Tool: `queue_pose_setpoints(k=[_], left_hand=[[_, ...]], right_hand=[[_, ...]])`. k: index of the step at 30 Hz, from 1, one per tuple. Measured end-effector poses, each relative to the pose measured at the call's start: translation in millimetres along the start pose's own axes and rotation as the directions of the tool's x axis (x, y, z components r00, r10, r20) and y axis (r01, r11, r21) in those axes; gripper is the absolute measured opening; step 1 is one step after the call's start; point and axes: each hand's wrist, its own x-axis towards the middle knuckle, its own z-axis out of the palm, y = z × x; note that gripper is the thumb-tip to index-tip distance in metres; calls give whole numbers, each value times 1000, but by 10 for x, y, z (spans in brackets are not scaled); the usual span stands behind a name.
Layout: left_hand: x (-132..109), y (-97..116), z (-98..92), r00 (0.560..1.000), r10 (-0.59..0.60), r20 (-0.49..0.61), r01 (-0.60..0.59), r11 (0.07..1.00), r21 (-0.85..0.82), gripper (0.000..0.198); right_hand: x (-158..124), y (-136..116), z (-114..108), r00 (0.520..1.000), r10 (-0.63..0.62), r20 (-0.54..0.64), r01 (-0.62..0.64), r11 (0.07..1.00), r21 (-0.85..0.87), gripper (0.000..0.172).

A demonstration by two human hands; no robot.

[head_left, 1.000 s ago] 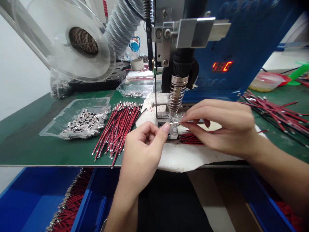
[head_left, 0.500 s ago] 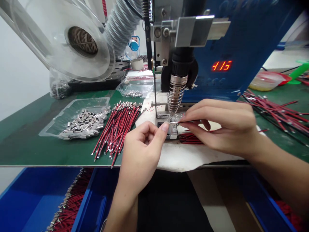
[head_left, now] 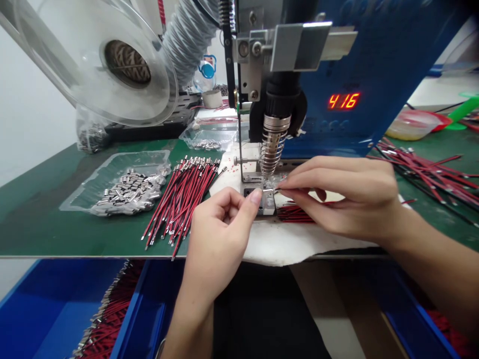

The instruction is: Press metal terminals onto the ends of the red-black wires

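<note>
Under the spring-wrapped tip (head_left: 272, 149) of a blue machine (head_left: 337, 129), my two hands meet over a small metal fixture (head_left: 268, 204). My left hand (head_left: 224, 229) pinches one end of a small silver metal cylinder (head_left: 268, 190) between thumb and forefinger. From the other side, my right hand (head_left: 340, 194) grips a thin wire, mostly hidden by its fingers, whose end meets the cylinder. Beneath my right hand a bundle of red and black wires (head_left: 295, 213) lies on white paper (head_left: 284, 244).
Left of my hands are a pile of red-black wires (head_left: 187, 194) and a clear tray (head_left: 75, 197) of metal cylinders. More wires (head_left: 426, 169) lie at right. Blue bins (head_left: 48, 299) sit below the table edge. A clear round hood (head_left: 75, 60) hangs at upper left.
My right hand has shifted very slightly, its fingers a little lower. The machine's red display now reads 416. My left hand holds its place.
</note>
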Motion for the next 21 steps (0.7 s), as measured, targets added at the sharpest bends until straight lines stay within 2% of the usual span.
queue_pose_setpoints(k=[5, 21], left_hand=[[0, 0, -7, 1000, -4, -1, 4, 1000, 8, 38], [-20, 20, -2, 1000, 11, 4, -11, 1000, 18, 39]], right_hand=[[-2, -4, 13, 998, -27, -49, 26, 1000, -12, 16], [-8, 7, 1, 999, -23, -30, 23, 1000, -16, 23]])
